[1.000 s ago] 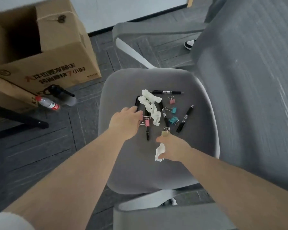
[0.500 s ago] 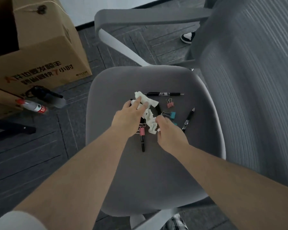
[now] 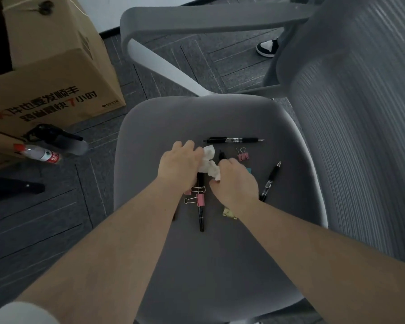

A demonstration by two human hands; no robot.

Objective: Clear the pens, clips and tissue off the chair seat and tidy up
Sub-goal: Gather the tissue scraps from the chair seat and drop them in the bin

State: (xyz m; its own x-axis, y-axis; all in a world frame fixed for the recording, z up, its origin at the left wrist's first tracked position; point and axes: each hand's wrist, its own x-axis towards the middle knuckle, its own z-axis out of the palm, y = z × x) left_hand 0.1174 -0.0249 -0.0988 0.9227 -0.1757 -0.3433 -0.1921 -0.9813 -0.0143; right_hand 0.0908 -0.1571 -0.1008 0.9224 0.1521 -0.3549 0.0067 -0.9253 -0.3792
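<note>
On the grey chair seat (image 3: 220, 265) both hands close on the crumpled white tissue (image 3: 209, 163). My left hand (image 3: 179, 166) grips its left side and my right hand (image 3: 235, 183) grips its right side. One black pen (image 3: 233, 140) lies at the far side of the seat, another black pen (image 3: 270, 181) lies at the right, and a third black pen (image 3: 200, 213) runs out from under my left hand. A pink clip (image 3: 243, 155) sits near the far pen, two pink clips (image 3: 197, 197) lie by my left wrist, and a yellow clip (image 3: 228, 212) peeks from under my right wrist.
A cardboard box (image 3: 52, 73) stands on the floor to the left, with a plastic bottle (image 3: 39, 154) and a dark bottle (image 3: 61, 139) lying before it. The chair's backrest (image 3: 360, 136) rises at the right and an armrest (image 3: 208, 17) crosses the top. Someone's shoe (image 3: 267, 47) shows beyond it.
Both hands have come together over the tissue and bunched it up between them. My right hand moved up from the seat's front, and the view has dropped closer to the seat.
</note>
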